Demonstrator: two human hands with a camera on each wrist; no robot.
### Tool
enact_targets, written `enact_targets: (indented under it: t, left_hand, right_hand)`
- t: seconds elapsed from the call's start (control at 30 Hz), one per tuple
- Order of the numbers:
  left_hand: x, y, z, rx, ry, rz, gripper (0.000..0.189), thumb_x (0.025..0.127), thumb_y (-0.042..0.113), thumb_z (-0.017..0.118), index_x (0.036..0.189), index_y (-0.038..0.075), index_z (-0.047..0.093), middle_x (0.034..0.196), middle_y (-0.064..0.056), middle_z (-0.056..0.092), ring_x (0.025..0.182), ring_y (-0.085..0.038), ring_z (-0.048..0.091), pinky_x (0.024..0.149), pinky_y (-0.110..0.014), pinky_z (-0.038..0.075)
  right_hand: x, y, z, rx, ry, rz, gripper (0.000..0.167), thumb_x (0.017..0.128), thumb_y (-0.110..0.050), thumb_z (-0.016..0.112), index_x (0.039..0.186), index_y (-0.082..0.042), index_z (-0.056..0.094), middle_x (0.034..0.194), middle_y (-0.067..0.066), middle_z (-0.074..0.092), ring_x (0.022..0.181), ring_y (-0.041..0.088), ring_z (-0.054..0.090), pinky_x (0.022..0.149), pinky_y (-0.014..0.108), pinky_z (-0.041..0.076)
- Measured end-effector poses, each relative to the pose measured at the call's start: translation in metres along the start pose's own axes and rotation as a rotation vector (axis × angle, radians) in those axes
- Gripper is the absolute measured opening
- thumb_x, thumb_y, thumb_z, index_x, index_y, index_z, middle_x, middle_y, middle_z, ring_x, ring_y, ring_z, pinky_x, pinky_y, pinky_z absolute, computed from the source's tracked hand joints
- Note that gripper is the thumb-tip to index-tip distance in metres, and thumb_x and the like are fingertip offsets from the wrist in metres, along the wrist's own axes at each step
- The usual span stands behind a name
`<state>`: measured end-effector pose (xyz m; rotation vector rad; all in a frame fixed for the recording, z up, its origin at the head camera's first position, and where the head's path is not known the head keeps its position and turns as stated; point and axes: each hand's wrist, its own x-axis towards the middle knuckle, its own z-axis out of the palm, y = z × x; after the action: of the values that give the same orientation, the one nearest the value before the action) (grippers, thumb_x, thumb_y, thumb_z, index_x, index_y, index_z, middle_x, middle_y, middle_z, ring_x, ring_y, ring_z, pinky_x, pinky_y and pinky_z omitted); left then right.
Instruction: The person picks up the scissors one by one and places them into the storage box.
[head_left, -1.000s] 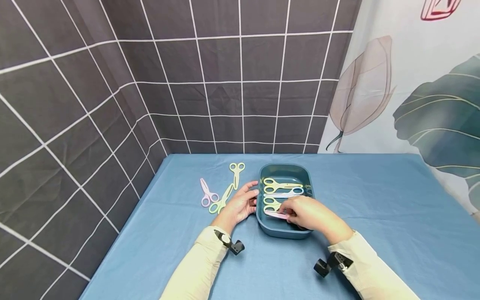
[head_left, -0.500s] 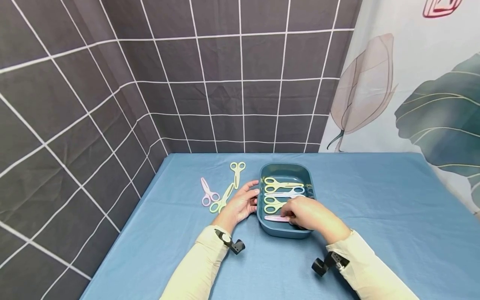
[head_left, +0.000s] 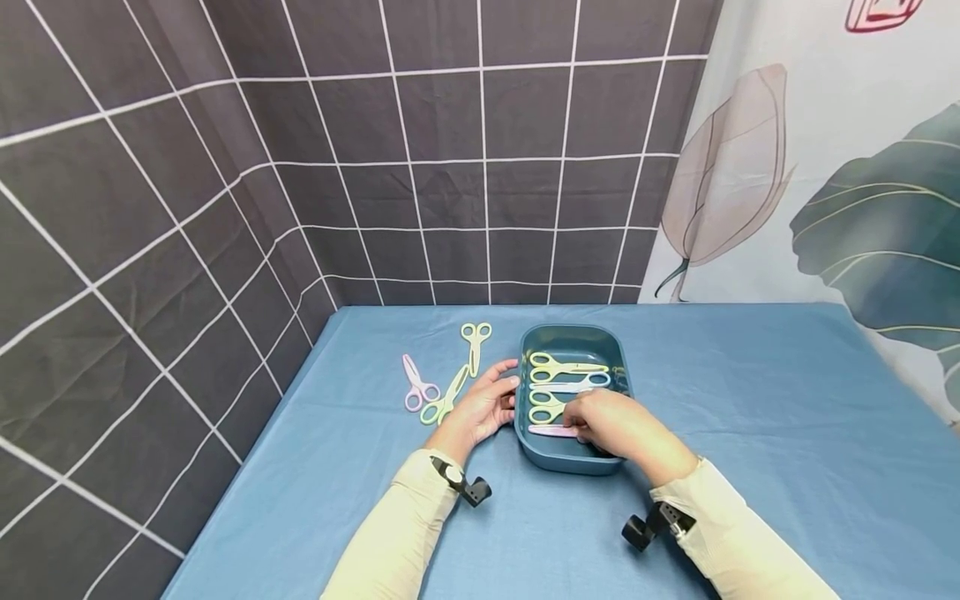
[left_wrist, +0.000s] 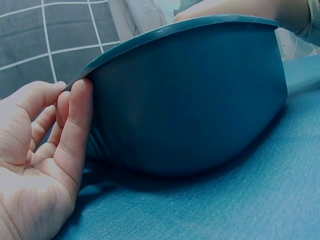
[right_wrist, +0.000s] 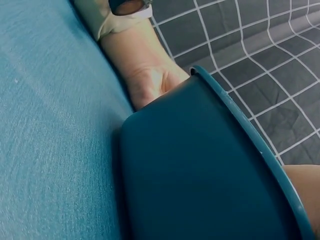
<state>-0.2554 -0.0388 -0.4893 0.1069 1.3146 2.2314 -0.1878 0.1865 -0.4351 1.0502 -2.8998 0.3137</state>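
One right hand inside the dark teal rounded-rectangle plastic bin, curled fingers pinching slim pink scissors, handles hidden. Left hand, fingers relaxed, touches bin's left wall from outside. Also in bin, past the pink pair: pale-green scissors, white-and-blue scissors, yellow-green scissors. Left of bin, on blue cloth: lime-green scissors, lilac-pink scissors, pale-yellow scissors.

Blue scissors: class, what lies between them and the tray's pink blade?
Yellow-green scissors, partly hidden by the right hand; the head view shows it.
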Motion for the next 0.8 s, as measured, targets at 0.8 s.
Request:
enact_targets:
  t: [0.8]
  left_hand:
    - [0.000,0.002,-0.001,0.019,0.015,-0.002,0.033,0.104,0.003,0.048,0.135,0.014,0.045,0.077,0.001,0.056,0.057,-0.005,0.049,0.046,-0.018,0.049]
  right_hand:
    - [-0.010,0.014,-0.017,0.044,0.316,0.179,0.024,0.088,-0.019,0.077,0.110,-0.009,0.072,0.109,0.011,0.065,0.103,0.034,0.062,0.090,0.052,0.052]
